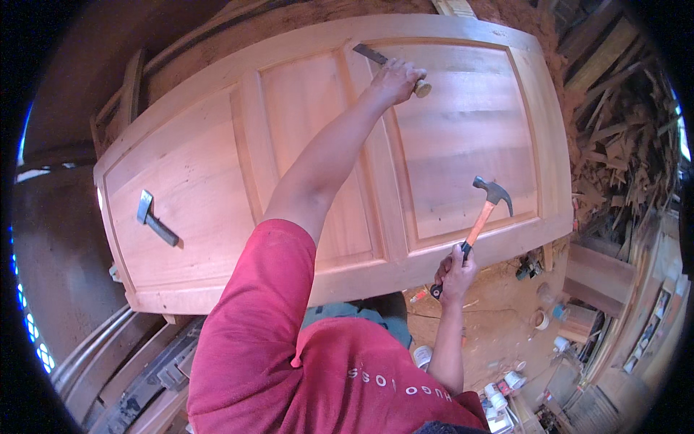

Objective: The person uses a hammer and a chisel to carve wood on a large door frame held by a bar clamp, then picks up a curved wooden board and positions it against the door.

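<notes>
A pale wooden panelled door (318, 246) lies flat before me. My left hand (396, 81) is stretched across it to the far side, closed round a chisel (421, 87) with a pale round handle and a dark flat blade (369, 52), which lies over the moulding at the upper edge of the right panel. My right hand (455, 271) grips a claw hammer (480, 220) with an orange and black handle, its head held above the lower part of that panel. A tool with a wide metal head and dark handle (156, 223) rests on the left panel.
Stacked offcuts and scrap wood (614, 145) crowd the right side. Boards (600, 278) lean at the lower right, near white containers (499, 394) on the dirt floor (491, 333). Long timbers (116, 362) lie at the lower left, and a dark wall (50, 246) stands behind them.
</notes>
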`<state>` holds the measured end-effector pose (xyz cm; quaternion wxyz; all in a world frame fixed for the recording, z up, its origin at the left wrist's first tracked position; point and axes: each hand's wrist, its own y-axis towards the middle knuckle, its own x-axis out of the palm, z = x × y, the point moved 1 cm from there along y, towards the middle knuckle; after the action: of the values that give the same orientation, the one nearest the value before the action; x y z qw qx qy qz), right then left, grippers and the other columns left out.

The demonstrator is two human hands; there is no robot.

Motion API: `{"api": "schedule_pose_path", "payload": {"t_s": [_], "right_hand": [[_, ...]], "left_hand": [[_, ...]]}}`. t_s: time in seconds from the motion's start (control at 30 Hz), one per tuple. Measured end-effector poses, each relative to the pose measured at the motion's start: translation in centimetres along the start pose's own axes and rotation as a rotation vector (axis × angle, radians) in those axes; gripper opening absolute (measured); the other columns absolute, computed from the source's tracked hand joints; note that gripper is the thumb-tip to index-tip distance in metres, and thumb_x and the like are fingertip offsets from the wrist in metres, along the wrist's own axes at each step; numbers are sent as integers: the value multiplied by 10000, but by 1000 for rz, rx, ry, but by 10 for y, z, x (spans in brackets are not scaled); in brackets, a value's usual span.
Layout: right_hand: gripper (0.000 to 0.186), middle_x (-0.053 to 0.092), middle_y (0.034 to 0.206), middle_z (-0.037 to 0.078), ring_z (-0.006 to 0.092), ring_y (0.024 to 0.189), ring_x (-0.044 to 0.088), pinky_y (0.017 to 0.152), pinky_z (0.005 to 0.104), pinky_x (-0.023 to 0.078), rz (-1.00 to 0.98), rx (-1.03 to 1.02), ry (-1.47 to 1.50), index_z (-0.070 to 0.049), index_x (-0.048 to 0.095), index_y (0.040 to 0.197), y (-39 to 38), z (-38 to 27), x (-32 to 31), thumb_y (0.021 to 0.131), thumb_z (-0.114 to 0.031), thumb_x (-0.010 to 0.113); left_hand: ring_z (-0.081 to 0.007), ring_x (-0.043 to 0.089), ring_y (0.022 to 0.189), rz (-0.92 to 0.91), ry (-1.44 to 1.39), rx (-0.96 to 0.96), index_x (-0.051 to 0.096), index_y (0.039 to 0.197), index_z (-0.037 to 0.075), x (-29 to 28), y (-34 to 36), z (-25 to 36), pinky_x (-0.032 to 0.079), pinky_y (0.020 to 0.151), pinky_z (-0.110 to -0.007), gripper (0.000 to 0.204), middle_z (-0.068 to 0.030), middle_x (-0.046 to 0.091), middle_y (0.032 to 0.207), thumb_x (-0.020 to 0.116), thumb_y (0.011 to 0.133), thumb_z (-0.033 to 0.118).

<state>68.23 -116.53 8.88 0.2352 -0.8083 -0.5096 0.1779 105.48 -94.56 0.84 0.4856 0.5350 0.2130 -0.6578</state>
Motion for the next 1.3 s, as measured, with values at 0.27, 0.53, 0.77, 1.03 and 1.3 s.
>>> {"api": "schedule_pose_path", "payload": {"t_s": [0.27,0.53,0.77,1.03,1.3], "right_hand": [[278,385,567,-60,38,399,363,322,222,306,-27,-10,-91,-132,447,899,28,-10,65,979,-343,609],[252,370,567,-60,38,394,340,318,220,305,-9,-50,-75,-126,439,897,47,-11,96,1006,-320,558],[247,318,594,-55,54,403,358,314,233,305,308,-104,484,-128,400,914,107,-41,189,1018,-317,520],[274,368,597,-34,81,423,388,349,256,347,171,-112,429,-139,366,885,131,-36,232,1020,-327,511],[279,362,588,-37,96,414,389,349,273,348,166,-85,402,-141,355,849,148,-24,230,1019,-309,500]], "left_hand": [[-293,598,1089,7,32,28,644,1137,191,20,26,-41,451,917,-473,287,-89,650,1081,584,860,147],[-286,581,1129,-21,-2,21,642,1139,204,23,35,-50,407,948,-528,287,-80,647,1106,594,860,160],[-302,578,1138,-69,-15,10,628,1105,186,29,37,-45,405,952,-554,245,-88,619,1135,583,865,157],[-316,598,1082,15,-42,78,617,1001,149,28,34,-51,441,878,-525,166,-82,652,1025,585,838,142],[-313,611,1045,-48,-67,69,629,961,141,25,37,-52,453,892,-494,141,-98,656,1001,593,825,135]]}}
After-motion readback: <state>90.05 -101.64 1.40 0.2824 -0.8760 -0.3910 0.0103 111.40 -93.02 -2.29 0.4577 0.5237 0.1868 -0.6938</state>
